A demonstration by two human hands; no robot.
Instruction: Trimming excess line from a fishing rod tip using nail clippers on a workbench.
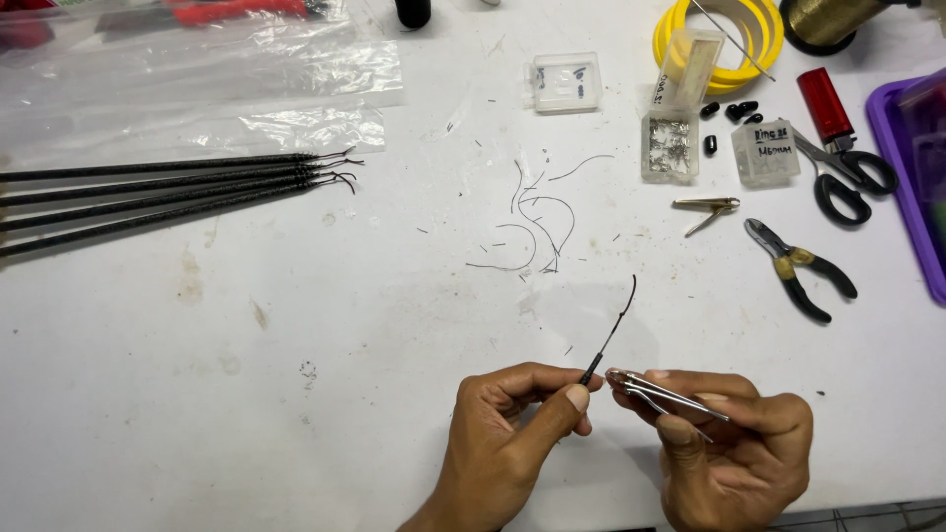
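My left hand [517, 429] pinches a thin black rod tip [603, 350] between thumb and forefinger; a dark thread curls up from its end. My right hand [734, 443] grips small metal clippers [658, 392], their jaws right beside the base of the rod tip. Both hands hover low over the white table [325, 394] near its front edge.
Several black rods [168, 197] lie at the left under a clear plastic bag [197, 69]. Cut thread scraps [537, 222] lie in the middle. At the right are small clear boxes [670, 146], pliers [800, 268], scissors [845, 175], a red lighter [824, 103], a yellow tape roll [719, 34] and a purple tray [912, 187].
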